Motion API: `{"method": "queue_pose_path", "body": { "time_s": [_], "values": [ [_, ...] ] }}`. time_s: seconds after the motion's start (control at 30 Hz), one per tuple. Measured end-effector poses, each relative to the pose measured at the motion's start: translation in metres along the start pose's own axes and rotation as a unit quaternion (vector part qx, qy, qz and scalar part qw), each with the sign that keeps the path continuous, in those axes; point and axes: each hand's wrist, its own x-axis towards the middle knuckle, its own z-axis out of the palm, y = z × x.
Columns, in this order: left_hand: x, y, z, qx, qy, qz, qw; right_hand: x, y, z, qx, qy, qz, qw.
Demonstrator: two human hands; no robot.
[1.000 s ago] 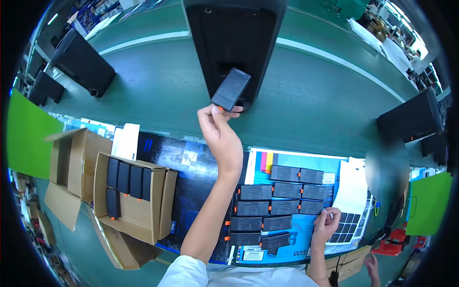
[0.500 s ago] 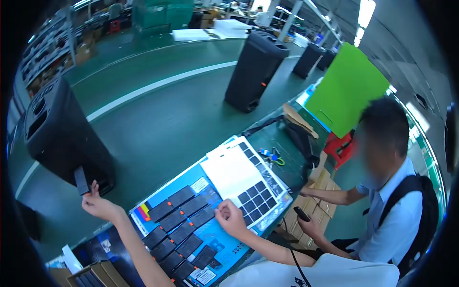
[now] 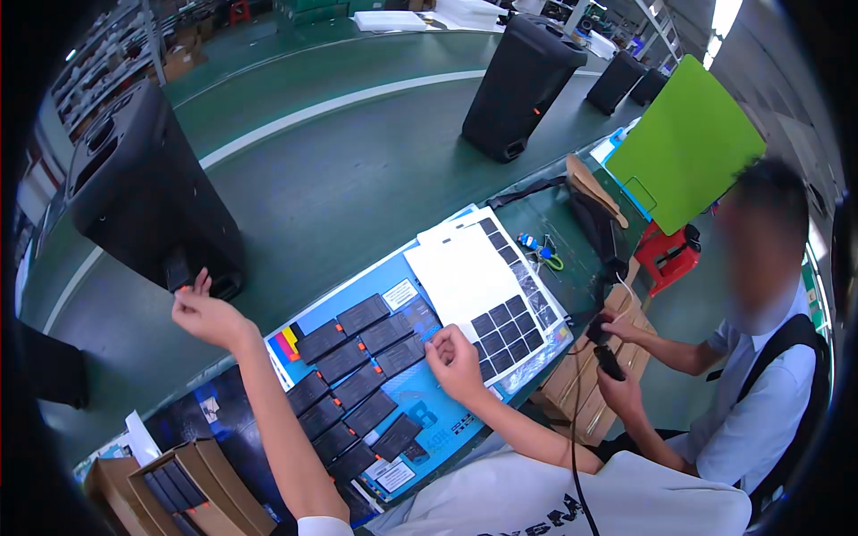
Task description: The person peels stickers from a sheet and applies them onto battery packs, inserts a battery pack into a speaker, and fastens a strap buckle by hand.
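A worker's left hand [image 3: 190, 295] reaches to the foot of a tall black speaker [image 3: 147, 192] at left, its thumb and forefinger pinching the near end of a dark battery pack [image 3: 177, 268] by the orange tab [image 3: 184, 289]. The other fingers stand open and apart from the pack. The pack is held upright in front of the lower part of the speaker; how far it sits inside the housing cannot be told in the shadow.

The right hand [image 3: 454, 362] is curled closed at the right edge of the rows of battery packs [image 3: 342, 362], thumb and fingertips drawn together beside the end pack. No object shows in its grasp, and whether the fingertips touch that pack cannot be told.

The rows lie staggered on a blue printed sheet [image 3: 438, 406], orange tabs showing between the packs. Just right of them, a blank white sheet [image 3: 460, 281] partly covers a sheet of black squares [image 3: 508, 332], with a bunch of keys [image 3: 542, 252] beyond. At near left, an open cardboard box [image 3: 214, 487] holds more dark packs.

At right, a co-worker [image 3: 760, 393] in a pale shirt and dark backpack straps grips a black handheld device [image 3: 609, 363], the other hand around a second dark object. A green panel [image 3: 686, 147] and a red stool [image 3: 668, 259] stand close by; more black speakers [image 3: 518, 89] line the far side.
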Motion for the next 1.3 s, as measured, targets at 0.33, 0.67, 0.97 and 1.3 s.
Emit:
{"method": "queue_pose_path", "body": {
  "time_s": [0.33, 0.67, 0.97, 1.3],
  "values": [
    [0.032, -0.032, 0.020, -0.045, -0.027, -0.048, 0.997, -0.001, 0.011, 0.006, 0.004, 0.018, -0.019, 1.000],
    [0.056, -0.036, 0.014, 0.018, -0.126, -0.119, 0.985, 0.001, -0.005, -0.003, 0.039, -0.013, -0.003, 0.999],
    [0.049, 0.000, -0.058, -0.009, -0.284, -0.151, 0.947, 0.000, -0.010, -0.007, 0.032, -0.030, 0.013, 0.999],
    [-0.022, 0.056, -0.168, -0.001, -0.303, -0.168, 0.938, 0.001, -0.004, -0.005, 0.052, -0.013, -0.013, 0.998]
  ]
}}
